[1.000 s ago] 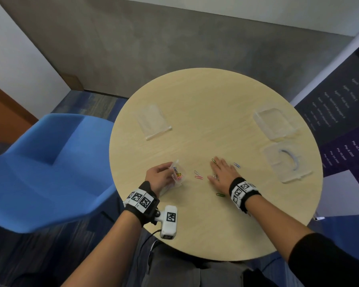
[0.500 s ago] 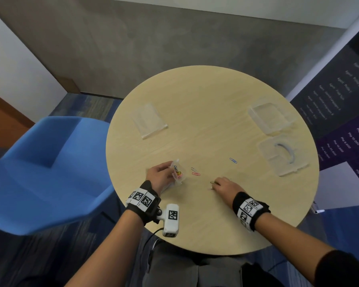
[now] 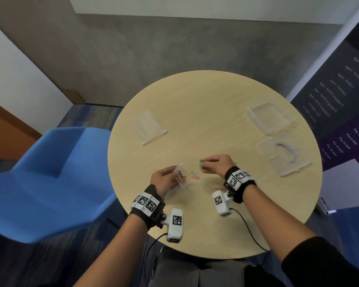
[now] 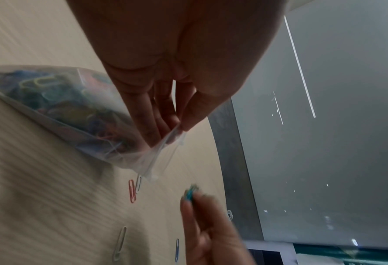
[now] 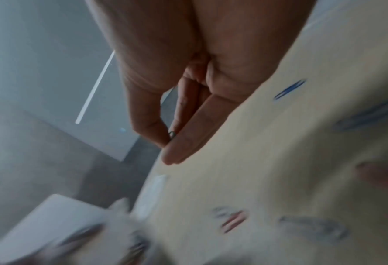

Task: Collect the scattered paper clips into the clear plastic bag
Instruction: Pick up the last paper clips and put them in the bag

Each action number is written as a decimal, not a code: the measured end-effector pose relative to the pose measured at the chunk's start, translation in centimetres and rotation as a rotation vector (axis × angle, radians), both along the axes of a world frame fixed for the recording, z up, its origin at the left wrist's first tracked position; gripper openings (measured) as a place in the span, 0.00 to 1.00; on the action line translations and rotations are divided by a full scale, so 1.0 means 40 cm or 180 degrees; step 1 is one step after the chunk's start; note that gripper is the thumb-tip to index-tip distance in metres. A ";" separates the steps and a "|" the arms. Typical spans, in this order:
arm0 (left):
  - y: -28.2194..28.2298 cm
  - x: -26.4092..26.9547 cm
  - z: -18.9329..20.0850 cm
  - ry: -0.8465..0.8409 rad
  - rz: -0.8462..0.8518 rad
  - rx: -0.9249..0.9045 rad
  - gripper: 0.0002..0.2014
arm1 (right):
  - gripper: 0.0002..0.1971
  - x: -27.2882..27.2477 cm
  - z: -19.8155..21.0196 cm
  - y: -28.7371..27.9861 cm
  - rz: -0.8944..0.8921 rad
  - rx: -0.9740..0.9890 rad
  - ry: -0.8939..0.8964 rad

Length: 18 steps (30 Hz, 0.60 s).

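My left hand (image 3: 164, 179) (image 4: 177, 127) pinches the mouth of a clear plastic bag (image 3: 181, 179) (image 4: 75, 114) that holds several coloured paper clips and lies on the round table (image 3: 195, 104). My right hand (image 3: 215, 163) (image 5: 168, 141) hovers just right of the bag and pinches green paper clips (image 3: 201, 164) (image 4: 190, 192) between thumb and fingers. Loose clips lie on the table between the hands: a red clip (image 3: 195, 177) (image 4: 132, 191), a pale clip (image 3: 193, 173), and a grey clip (image 3: 209, 186) (image 4: 119, 243). A blue clip (image 4: 177, 250) lies near my right hand.
An empty clear bag (image 3: 149, 126) lies at the table's far left. Two clear plastic box parts (image 3: 267, 118) (image 3: 284, 156) sit at the far right. A blue chair (image 3: 50, 179) stands left of the table; a dark banner (image 3: 340, 96) stands right.
My right hand has lifted off the table with the green clips and moved left toward the bag. The left hand still holds the bag in place.
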State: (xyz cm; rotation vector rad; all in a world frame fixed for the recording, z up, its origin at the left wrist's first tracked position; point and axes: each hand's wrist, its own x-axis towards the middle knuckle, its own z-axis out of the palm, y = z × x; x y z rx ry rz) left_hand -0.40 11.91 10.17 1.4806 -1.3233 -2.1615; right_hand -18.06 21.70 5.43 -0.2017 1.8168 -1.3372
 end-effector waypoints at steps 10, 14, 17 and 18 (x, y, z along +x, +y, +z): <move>-0.010 0.009 -0.013 0.0016 -0.0019 -0.0147 0.18 | 0.15 0.121 0.054 -0.068 0.1931 0.0224 0.1915; -0.024 0.023 -0.029 0.0025 0.0088 -0.0145 0.15 | 0.14 0.011 -0.005 -0.007 0.0698 0.0810 0.2316; -0.028 0.033 -0.036 0.0068 0.0172 -0.0152 0.13 | 0.26 -0.046 -0.090 0.055 0.1026 0.2327 0.2490; -0.029 0.036 -0.037 0.0071 0.0192 -0.0149 0.13 | 0.29 -0.040 -0.116 0.062 0.1113 0.2563 0.2377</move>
